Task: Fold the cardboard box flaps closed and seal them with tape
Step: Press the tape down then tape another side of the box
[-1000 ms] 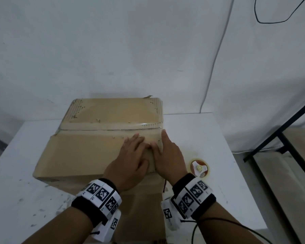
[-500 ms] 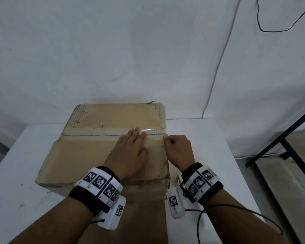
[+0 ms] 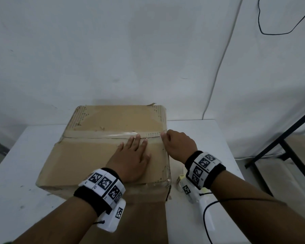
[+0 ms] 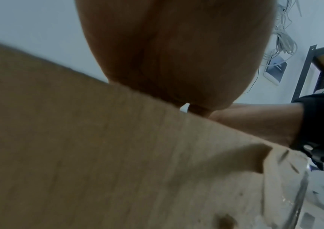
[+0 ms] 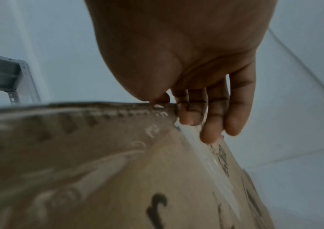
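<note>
Head view: left hand [image 3: 130, 161] flat on box [image 3: 88, 155].

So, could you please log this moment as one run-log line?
box: flaps closed | tape: along seam | left hand: flat on near flap | right hand: fingers curled over right edge, pressing tape end

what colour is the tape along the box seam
Clear and glossy: the tape lets the brown cardboard box show through. The head view shows it best.

One box [image 3: 95, 155], two hands [image 3: 132, 161], one table [image 3: 25, 155]
</note>
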